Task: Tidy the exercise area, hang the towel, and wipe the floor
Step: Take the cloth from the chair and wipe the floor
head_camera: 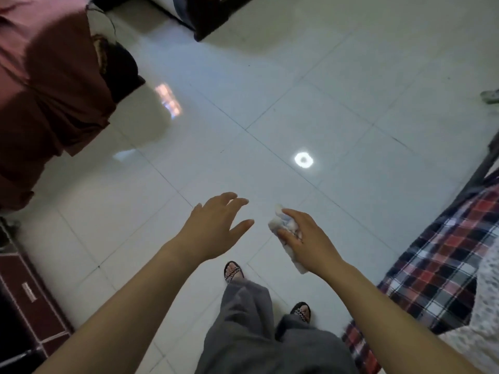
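Observation:
My right hand [305, 238] grips a crumpled white cloth [280, 225], which sticks out past the fingers and hangs below the palm. My left hand [216, 225] is stretched forward beside it with straight, spread fingers and holds nothing. Both hands hover above the glossy white tiled floor [270, 103]. I stand upright; my grey trousers and sandalled feet [233, 271] show below the hands.
A maroon cloth [46, 85] drapes over furniture at the left. A red, black and white checked cover [442, 260] lies on a bed at the right. Dark furniture [205, 14] stands at the far top. A maroon cabinet [29, 300] sits at the lower left.

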### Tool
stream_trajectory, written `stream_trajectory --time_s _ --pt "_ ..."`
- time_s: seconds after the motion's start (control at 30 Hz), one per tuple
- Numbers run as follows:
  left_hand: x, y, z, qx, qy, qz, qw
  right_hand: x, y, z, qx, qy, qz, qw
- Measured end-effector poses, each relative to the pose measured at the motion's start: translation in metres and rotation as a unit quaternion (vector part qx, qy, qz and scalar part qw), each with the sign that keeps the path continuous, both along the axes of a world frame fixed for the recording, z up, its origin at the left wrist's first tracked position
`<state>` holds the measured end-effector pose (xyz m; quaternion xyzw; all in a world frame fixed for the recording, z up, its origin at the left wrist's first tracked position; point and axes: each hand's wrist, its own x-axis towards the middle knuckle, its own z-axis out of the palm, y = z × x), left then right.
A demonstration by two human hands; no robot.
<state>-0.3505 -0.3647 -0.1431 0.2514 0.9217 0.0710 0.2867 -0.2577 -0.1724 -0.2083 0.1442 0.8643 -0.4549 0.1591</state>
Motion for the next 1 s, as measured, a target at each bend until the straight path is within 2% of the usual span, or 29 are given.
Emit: stream_trajectory --time_s 0.13,0.23,0.4,0.57,0.73,0.87,1.0 --pt "-0.051 0.032 -0.041 0.004 0.017 -0.048 0.999 -0.040 0.017 -0.049 0.038 0.014 -0.011 0.999" --pt "-0.071 0.061 -0.100 0.011 0.036 -0.066 0.997 -0.064 0.037 -0.105 0.029 0.028 -0.032 0.999" --pt "-0.086 0.112 -0.275 0.001 0.036 -0.060 0.998 -0.069 0.076 -0.256 0.007 0.012 -0.066 0.998" --pt "-0.070 0.186 -0.491 0.019 -0.018 -0.045 0.999 -0.051 0.122 -0.454 0.040 -0.111 -0.113 0.987" --pt "-0.052 0.235 -0.679 0.011 -0.010 -0.039 0.999 -0.039 0.176 -0.611 0.086 -0.104 -0.190 0.972" --pt "-0.031 0.244 -0.781 -0.037 0.016 -0.023 0.999 -0.031 0.198 -0.712 0.192 -0.090 -0.163 0.963" --pt "-0.021 0.247 -0.836 -0.042 0.034 -0.039 0.998 -0.023 0.200 -0.768 0.269 -0.067 -0.114 0.954"
